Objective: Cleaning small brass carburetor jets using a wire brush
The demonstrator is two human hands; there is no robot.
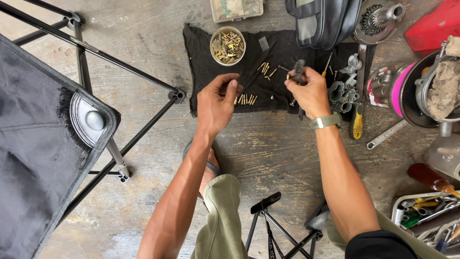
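My left hand point(218, 98) hovers over a black cloth point(268, 64) on the concrete floor, thumb and fingertips pinched together on something too small to make out. My right hand point(309, 91), with a grey-green watch strap on its wrist, grips a dark tool handle point(299, 69) and holds a small brass piece at its fingertips. Several small brass jets point(247, 99) lie in a row on the cloth between my hands, and more brass parts point(266, 68) lie farther up. A round tin point(227, 45) full of brass and steel bits stands at the cloth's far left.
A folding chair point(52, 120) with black fabric stands at left. Grey metal castings point(342, 93), a yellow-handled tool point(357, 124) and a wrench point(385, 135) lie right of the cloth. An engine part point(426, 88) and a tool tray point(429, 216) sit at right, a dark bag point(321, 21) at top.
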